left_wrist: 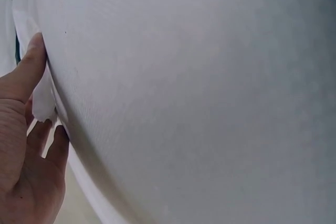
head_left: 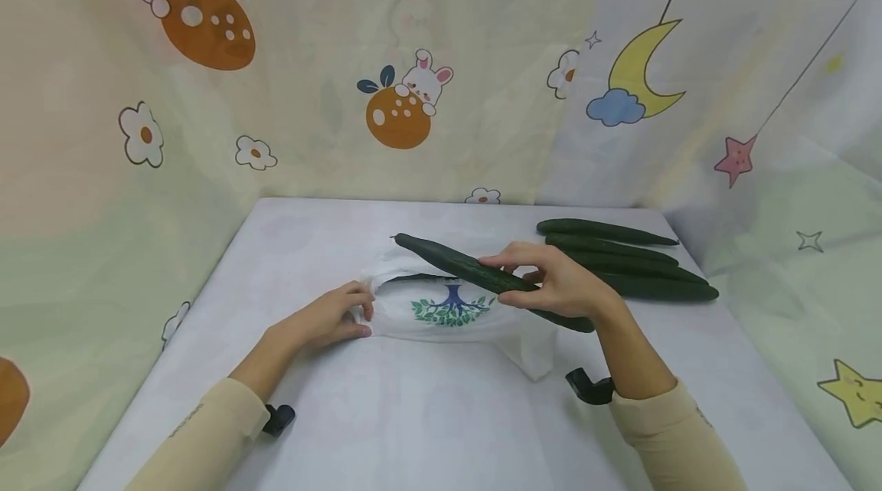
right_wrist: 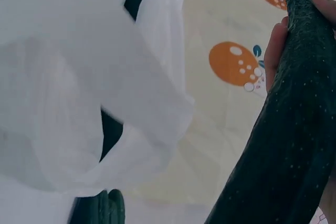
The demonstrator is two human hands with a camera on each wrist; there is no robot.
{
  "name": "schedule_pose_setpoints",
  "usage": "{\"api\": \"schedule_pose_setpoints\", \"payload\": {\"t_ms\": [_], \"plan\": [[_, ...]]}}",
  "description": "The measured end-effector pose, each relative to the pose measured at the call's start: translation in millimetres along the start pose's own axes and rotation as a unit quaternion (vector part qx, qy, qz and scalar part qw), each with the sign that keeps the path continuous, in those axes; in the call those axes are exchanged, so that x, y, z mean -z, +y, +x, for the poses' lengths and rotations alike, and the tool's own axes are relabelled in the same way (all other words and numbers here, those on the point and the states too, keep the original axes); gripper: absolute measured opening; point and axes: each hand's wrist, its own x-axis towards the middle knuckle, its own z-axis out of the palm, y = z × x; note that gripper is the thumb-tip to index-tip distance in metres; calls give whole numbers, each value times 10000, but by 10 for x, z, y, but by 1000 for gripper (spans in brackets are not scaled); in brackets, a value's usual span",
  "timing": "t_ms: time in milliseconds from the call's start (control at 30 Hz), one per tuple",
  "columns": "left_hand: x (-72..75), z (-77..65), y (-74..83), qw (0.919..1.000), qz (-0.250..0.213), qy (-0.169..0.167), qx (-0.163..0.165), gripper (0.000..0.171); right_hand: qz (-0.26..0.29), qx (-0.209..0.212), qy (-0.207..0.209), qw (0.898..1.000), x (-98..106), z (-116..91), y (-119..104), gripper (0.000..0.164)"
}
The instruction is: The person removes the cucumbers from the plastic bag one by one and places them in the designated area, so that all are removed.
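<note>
A white plastic bag (head_left: 400,321) with a blue and green tree print lies on the white table. My left hand (head_left: 338,315) holds the bag's left end, with thin plastic between its thumb (left_wrist: 32,59) and fingers. My right hand (head_left: 554,280) grips a long dark green cucumber (head_left: 441,255) near its middle. That cucumber slants over the bag, its far tip pointing up and left; in the right wrist view the cucumber (right_wrist: 299,103) is apart from the plastic. Through the bag's slit-like opening shows another dark green cucumber (head_left: 416,277), mostly hidden by the plastic.
Several cucumbers (head_left: 651,287) lie side by side at the table's back right, beyond my right hand. The white table (head_left: 386,414) is bounded by a patterned cloth (head_left: 310,93) at the back and sides. A black wrist camera (head_left: 589,386) sits under my right wrist.
</note>
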Motion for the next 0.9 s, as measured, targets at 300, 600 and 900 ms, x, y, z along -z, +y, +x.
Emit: {"api": "schedule_pose_setpoints", "payload": {"t_ms": [300, 600, 900], "plan": [[-14, 3, -20, 10000, -13, -9, 54, 17, -188, -157, 217, 9995, 100, -237, 148, 51], [6, 1, -19, 10000, -4, 7, 0, 18, -82, -447, 389, 9982, 212, -423, 289, 53], [-15, 7, -8, 9999, -68, -59, 60, 18, -670, -1124, 589, 9897, 271, -708, 493, 52]]}}
